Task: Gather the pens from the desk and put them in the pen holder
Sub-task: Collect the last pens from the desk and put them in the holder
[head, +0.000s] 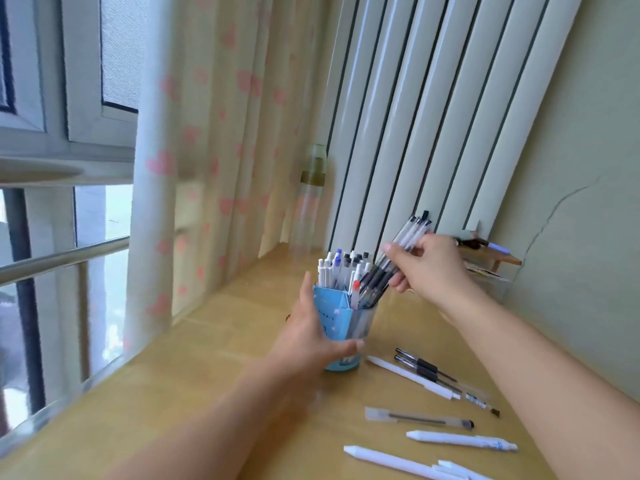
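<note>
A light blue pen holder stands on the wooden desk, packed with several white, blue and black pens. My left hand wraps around its left side and front. My right hand is above and to the right of the holder and grips a bundle of clear black-capped pens. Their lower ends angle down into the holder's right side. Several loose pens lie on the desk to the right: two black pens, a long white pen, a clear pen and white pens near the front edge.
A clear bottle stands behind the holder by the heart-print curtain. A white radiator runs along the back wall. A small clear stand with brushes sits behind my right hand. A window with a rail is at left.
</note>
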